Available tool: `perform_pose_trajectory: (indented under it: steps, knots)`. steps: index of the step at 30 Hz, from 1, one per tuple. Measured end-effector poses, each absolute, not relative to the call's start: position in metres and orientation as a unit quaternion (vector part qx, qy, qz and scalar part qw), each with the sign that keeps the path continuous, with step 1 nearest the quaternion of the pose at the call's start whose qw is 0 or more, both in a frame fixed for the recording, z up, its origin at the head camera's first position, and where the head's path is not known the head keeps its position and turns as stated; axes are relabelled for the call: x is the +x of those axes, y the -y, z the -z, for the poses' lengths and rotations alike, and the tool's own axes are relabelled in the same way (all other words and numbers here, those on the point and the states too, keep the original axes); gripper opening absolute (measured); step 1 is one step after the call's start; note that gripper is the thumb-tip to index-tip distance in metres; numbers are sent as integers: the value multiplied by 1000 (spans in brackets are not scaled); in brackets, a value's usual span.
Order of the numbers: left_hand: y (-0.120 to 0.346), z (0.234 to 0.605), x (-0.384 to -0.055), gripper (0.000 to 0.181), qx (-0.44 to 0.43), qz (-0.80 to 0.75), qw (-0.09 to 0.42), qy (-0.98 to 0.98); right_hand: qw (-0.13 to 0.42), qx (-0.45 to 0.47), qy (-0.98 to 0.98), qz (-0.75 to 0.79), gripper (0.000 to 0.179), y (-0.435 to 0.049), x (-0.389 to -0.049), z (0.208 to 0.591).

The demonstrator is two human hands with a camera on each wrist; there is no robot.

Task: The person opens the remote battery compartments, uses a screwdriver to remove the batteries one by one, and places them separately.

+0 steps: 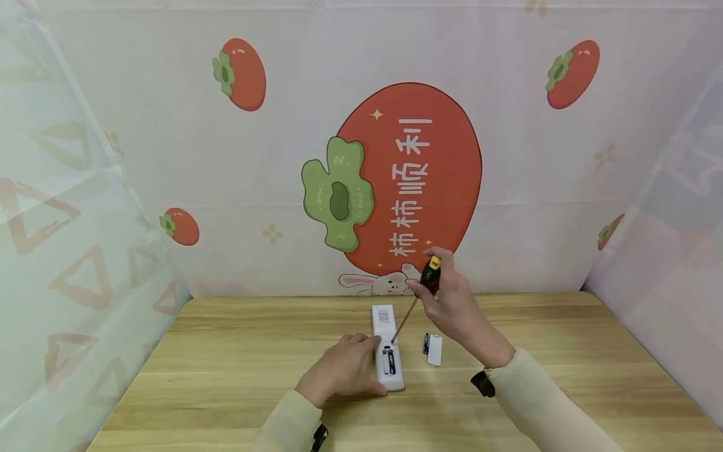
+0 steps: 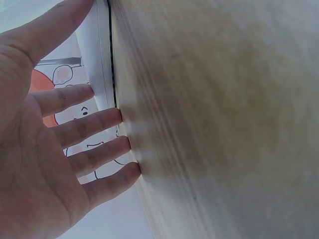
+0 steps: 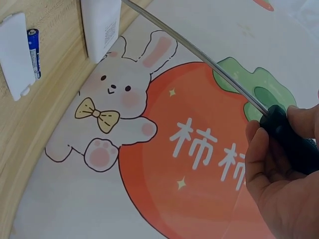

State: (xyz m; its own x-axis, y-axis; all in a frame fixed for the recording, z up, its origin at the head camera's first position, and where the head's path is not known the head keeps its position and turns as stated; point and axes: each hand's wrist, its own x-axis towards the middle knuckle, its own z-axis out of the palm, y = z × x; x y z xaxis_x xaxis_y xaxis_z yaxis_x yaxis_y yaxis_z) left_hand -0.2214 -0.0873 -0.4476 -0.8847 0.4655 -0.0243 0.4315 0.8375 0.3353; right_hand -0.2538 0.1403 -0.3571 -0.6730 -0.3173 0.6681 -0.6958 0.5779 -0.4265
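Head view: gripping a black-and-yellow screwdriver (image 1: 430,277) in the right hand (image 1: 456,311), with its tip at a white remote (image 1: 385,331) on the wooden table (image 1: 243,351), just above the open battery compartment (image 1: 385,362). Touching the remote's left side with the left hand (image 1: 341,367), fingers straight and apart, across from a loose blue battery (image 3: 34,52) and white cover (image 3: 17,56).

Head view from above, facing forward-down; wrist views close, tilted; all share tabletop (image 1: 237,351).
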Motion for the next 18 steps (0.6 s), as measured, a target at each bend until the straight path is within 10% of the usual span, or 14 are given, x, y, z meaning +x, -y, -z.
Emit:
perform_pose_trajectory:
  steps: [18]
  knots:
    - [86,448,-223,93,234,-155,55,-958,233,319,843,-364,67,-144,-244,349]
